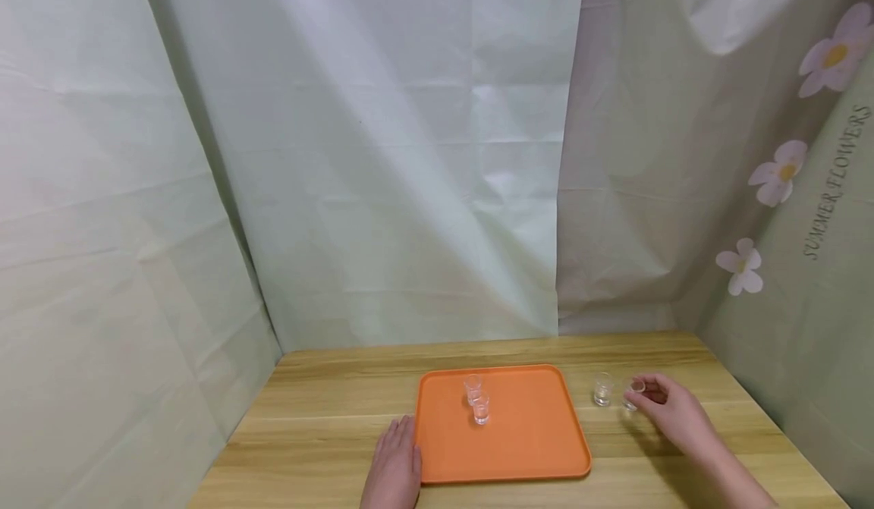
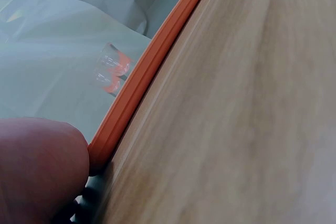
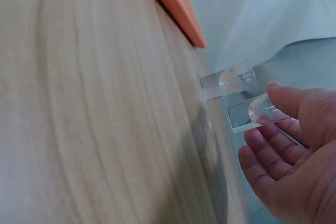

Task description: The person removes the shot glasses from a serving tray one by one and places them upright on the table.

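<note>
My right hand (image 1: pixel 672 410) pinches a small clear shot glass (image 3: pixel 254 113) between thumb and fingers, at the right of the table. Just left of it stands another clear shot glass (image 1: pixel 602 390) on the wood. My left hand (image 1: pixel 394 467) lies along the left edge of an orange tray (image 1: pixel 519 448), fingers straight, thumb at the rim. Toward the tray's back, left of its middle, two more clear glasses stand close together, a rear glass (image 1: pixel 473 389) and a front glass (image 1: pixel 481 410). The left wrist view shows the thumb (image 2: pixel 44 169) against the tray's corner.
The wood-grain table (image 1: pixel 328 395) reaches back to a pale hanging cloth (image 1: pixel 410 190). More cloth encloses the left and right sides, the right one printed with white flowers (image 1: pixel 774 174) and lettering.
</note>
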The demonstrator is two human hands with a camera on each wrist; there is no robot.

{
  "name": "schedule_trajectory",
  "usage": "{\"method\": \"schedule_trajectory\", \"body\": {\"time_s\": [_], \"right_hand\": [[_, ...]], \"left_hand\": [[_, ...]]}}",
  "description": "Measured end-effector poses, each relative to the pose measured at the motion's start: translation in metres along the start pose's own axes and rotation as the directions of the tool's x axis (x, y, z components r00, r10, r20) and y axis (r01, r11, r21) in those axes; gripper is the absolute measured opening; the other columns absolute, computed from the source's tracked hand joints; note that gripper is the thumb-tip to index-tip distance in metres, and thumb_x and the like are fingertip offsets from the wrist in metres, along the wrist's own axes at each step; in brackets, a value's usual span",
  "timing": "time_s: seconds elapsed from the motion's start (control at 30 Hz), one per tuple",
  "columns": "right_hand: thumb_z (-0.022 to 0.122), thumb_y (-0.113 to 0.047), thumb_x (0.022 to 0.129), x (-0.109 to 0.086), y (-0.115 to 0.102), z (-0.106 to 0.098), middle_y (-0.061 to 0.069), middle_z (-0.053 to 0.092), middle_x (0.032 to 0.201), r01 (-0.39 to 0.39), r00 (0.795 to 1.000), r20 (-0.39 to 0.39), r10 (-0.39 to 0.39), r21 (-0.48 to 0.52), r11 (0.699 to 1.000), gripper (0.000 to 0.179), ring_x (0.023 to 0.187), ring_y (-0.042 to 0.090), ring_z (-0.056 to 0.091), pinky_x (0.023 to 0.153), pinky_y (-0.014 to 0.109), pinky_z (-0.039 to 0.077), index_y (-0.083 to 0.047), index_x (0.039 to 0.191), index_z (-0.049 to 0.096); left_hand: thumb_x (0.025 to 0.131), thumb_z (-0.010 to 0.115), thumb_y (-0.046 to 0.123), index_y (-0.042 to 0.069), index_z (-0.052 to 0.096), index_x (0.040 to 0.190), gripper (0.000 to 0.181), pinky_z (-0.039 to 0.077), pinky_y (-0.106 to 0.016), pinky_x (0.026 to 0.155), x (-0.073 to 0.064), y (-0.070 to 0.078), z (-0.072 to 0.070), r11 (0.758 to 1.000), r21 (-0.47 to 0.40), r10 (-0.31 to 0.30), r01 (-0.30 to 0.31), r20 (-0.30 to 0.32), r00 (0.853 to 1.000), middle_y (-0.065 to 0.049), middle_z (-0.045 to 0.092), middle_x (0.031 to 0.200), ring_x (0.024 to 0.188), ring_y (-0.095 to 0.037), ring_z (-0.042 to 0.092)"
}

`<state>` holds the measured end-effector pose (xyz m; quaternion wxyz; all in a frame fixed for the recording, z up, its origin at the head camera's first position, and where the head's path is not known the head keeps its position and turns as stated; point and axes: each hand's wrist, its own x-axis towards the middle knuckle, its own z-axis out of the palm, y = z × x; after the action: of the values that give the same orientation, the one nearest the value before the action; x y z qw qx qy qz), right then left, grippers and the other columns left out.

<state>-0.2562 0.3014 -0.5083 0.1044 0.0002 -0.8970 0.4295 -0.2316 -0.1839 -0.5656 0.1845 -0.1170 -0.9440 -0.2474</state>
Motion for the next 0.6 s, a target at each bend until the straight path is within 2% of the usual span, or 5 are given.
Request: {"method": "schedule_trajectory", "body": {"time_s": [0.13, 0.3, 0.6], "right_hand": [[0.078, -0.029, 0.106, 0.005, 0.004, 0.000, 0.020, 0.074, 0.129, -0.016, 1.000, 0.004, 0.016, -0.012, 1.000, 0.054, 0.111, 0.028, 0.073, 0.082, 0.023, 0.059, 0.009, 0.142, 0.064], [0.078, -0.029, 0.107, 0.009, 0.006, 0.001, 0.022, 0.073, 0.130, -0.021, 1.000, -0.001, 0.021, -0.009, 1.000, 0.055, 0.114, 0.031, 0.072, 0.084, 0.023, 0.058, 0.009, 0.143, 0.062], [0.078, -0.030, 0.107, 0.012, 0.013, 0.004, 0.023, 0.072, 0.130, -0.031, 0.999, 0.011, 0.030, 0.016, 0.999, 0.056, 0.113, 0.028, 0.070, 0.083, 0.021, 0.057, 0.010, 0.143, 0.061]], "left_hand": [[0.104, 0.067, 0.003, -0.015, 0.060, 0.144, 0.045, 0.041, -0.068, 0.121, -0.001, -0.002, 0.003, 1.000, 0.007, 0.011, -0.011, -0.020, 1.000, -0.034, 0.063, 0.145, 0.140, -0.055, 0.056], [0.105, 0.065, 0.004, -0.014, 0.058, 0.148, 0.046, 0.038, -0.070, 0.122, 0.001, -0.001, 0.001, 0.999, -0.014, -0.032, 0.032, 0.037, 0.999, -0.033, 0.060, 0.151, 0.145, -0.054, 0.051], [0.104, 0.068, 0.005, -0.014, 0.060, 0.146, 0.047, 0.041, -0.070, 0.119, 0.001, -0.003, 0.003, 1.000, 0.001, -0.020, 0.020, 0.028, 0.999, -0.033, 0.062, 0.148, 0.142, -0.055, 0.054]]}}
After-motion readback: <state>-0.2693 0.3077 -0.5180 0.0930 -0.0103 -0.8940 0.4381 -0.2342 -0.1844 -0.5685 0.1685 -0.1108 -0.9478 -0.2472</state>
